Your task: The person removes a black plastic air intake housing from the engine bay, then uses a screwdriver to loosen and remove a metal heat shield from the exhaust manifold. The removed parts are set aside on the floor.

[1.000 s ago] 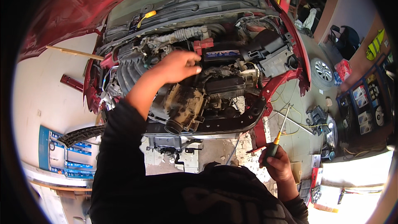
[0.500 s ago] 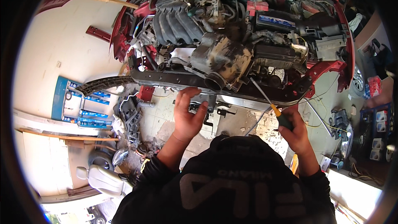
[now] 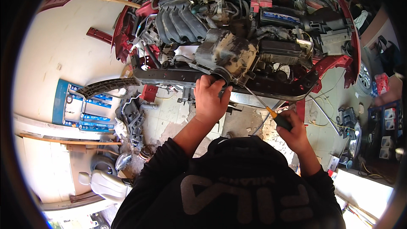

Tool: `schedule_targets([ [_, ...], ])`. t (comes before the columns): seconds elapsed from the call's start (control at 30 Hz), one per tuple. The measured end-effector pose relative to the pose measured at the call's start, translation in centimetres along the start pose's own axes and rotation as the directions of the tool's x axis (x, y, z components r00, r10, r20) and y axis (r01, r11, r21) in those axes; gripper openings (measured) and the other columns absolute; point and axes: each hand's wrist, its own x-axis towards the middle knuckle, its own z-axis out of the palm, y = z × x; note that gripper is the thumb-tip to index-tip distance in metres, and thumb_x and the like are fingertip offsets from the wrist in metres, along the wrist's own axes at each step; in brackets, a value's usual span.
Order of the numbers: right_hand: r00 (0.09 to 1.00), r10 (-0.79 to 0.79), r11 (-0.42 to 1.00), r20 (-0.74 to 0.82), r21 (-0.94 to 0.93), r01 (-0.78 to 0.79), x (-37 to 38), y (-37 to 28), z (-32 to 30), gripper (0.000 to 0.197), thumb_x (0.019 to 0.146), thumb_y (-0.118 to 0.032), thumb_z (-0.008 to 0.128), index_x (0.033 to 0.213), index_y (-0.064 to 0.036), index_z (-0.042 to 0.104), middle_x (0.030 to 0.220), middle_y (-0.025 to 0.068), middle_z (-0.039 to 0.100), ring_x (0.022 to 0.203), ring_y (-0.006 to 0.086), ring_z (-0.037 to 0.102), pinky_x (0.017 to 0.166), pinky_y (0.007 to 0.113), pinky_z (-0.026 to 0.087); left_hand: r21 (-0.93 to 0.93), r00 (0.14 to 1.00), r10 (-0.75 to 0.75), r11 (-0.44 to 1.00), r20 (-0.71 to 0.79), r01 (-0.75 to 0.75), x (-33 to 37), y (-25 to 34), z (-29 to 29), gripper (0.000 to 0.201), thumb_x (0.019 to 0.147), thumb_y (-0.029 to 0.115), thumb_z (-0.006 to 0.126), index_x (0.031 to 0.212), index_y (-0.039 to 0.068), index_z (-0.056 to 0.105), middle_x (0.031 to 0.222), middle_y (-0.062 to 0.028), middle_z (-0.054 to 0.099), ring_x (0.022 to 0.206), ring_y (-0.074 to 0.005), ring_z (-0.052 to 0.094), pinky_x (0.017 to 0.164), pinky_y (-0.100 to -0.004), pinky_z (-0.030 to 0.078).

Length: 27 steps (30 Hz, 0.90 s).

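Note:
A dusty black air filter housing sits at the front of the engine bay, over the black crossbar. My left hand grips the rim of the housing's round inlet, with fingers curled at its opening. In my right hand is a long screwdriver with a yellow and dark green handle. Its shaft points up and left, and the tip is by the lower right edge of the housing. Whether the tip touches the housing I cannot tell.
Behind the housing are the ribbed intake manifold and the battery. Red body panels flank the bay. Removed dark parts lie on the floor at left, near a car seat. A wheel stands at right.
My left hand has moved up and right from the crossbar onto the inlet. The screwdriver in my right hand has shifted left and slightly down, its tip now near the housing's lower edge.

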Motion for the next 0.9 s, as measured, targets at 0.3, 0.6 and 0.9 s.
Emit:
schedule_targets([
  [0.3,0.998,-0.058,0.998,-0.002,-0.034,0.058,1.8,-1.5,0.3,0.042,0.096,-0.003,0.080,0.134,0.0004,0.063,0.106,0.0116,0.076,0.095,0.0170,0.070,0.088,0.035,0.057,-0.069,0.981,0.096,0.992,-0.170,-0.109,0.7,1.2,-0.6,0.035,0.087,0.014,0.092,0.120,0.014,0.079,0.132,-0.0133,0.067,0.120,-0.0397,0.061,0.101,-0.0524,0.050],
  [0.6,0.998,-0.055,0.998,0.041,-0.025,0.056,3.2,-1.6,-0.3,0.040,0.096,-0.002,0.080,0.132,0.0002,0.064,0.106,0.0107,0.077,0.095,0.0154,0.070,0.087,0.034,0.058,-0.129,0.970,0.240,0.964,0.031,-0.234,3.8,0.1,-0.8,0.043,0.088,0.012,0.092,0.129,0.016,0.079,0.153,-0.0144,0.065,0.145,-0.0435,0.058,0.121,-0.0549,0.048],
  [0.9,0.938,0.244,0.879,0.244,0.352,-0.321,4.4,-1.6,-1.9,0.039,0.102,-0.003,0.076,0.139,0.0036,0.065,0.106,0.0101,0.078,0.080,0.0114,0.065,0.071,0.031,0.053,-0.165,0.950,0.279,0.953,0.138,-0.255,4.5,-1.3,-1.3,0.051,0.085,0.009,0.092,0.133,0.018,0.077,0.153,-0.0138,0.063,0.142,-0.0450,0.057,0.118,-0.0534,0.054],
])
